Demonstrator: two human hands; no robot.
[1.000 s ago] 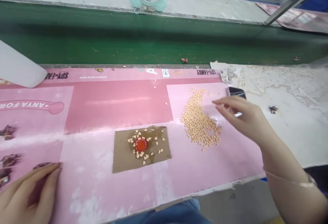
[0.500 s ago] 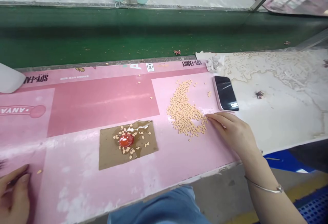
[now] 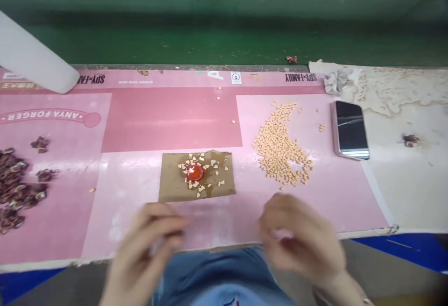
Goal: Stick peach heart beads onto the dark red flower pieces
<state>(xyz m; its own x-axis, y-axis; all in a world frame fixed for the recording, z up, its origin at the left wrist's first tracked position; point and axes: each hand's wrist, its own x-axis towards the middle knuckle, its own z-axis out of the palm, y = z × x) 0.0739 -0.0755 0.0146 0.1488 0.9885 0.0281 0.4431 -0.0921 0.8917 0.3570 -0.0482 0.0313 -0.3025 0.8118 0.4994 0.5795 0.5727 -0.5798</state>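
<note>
My left hand hovers at the table's front edge, just below a brown card. Its thumb and forefinger come together in a blurred pinch; whatever is between them cannot be made out. My right hand is also blurred, its fingers curled towards the thumb, below a spread pile of small tan heart-shaped pieces. On the card, a glossy red-orange blob sits in clear wet liquid, with several tan pieces around it. A heap of dark reddish-brown crumpled bits lies at the far left.
A phone lies right of the pile, near crumpled white tissue. A white cylindrical object leans in at upper left. Behind the pink printed mat runs a green strip. Stray tan pieces dot the mat.
My right hand has left the edge of the tan pile and come back towards my body. My left hand has moved right, to below the card. The view has turned left and downward.
</note>
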